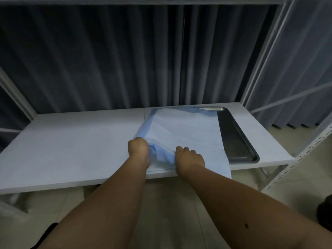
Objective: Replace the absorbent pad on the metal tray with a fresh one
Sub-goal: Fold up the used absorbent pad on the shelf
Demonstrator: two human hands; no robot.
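A light blue absorbent pad (185, 130) lies over the left part of a dark metal tray (235, 139) on a white shelf board (71, 150). The pad's near edge is bunched and hangs past the board's front edge. My left hand (138, 148) grips the bunched near-left corner of the pad in a fist. My right hand (188, 159) grips the pad's near edge just to the right of it. The tray's right strip and near-right corner are uncovered; the rest of it is hidden under the pad.
The board belongs to a white metal rack whose perforated upright (294, 162) stands at the right. Dark grey curtains (125, 60) hang behind. Pale floor tiles (167, 212) show below, with a crumpled white thing (10, 203) at the lower left.
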